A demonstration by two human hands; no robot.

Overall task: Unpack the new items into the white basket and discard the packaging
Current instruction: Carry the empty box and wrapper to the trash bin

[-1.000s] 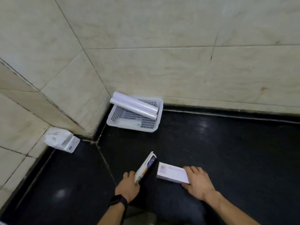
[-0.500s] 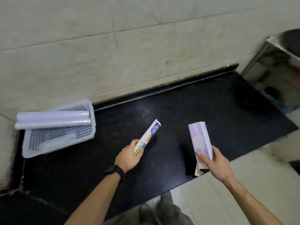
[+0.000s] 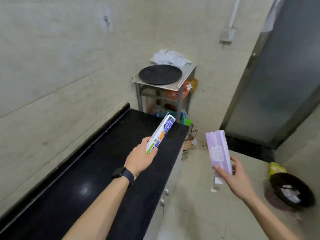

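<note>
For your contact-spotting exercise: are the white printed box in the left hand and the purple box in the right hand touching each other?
Apart. The head view shows the white printed box and purple box separated by open floor.

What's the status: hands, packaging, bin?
Left hand grips white printed box. Right hand grips purple box. Black bin on floor, right. Path clear.

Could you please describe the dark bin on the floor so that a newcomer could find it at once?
Start at the black countertop and look right, past the right hand holding the purple box, down to the pale tiled floor. The round dark bin sits low there, open-topped, with paper scraps inside and a yellow packet just behind it.
</note>
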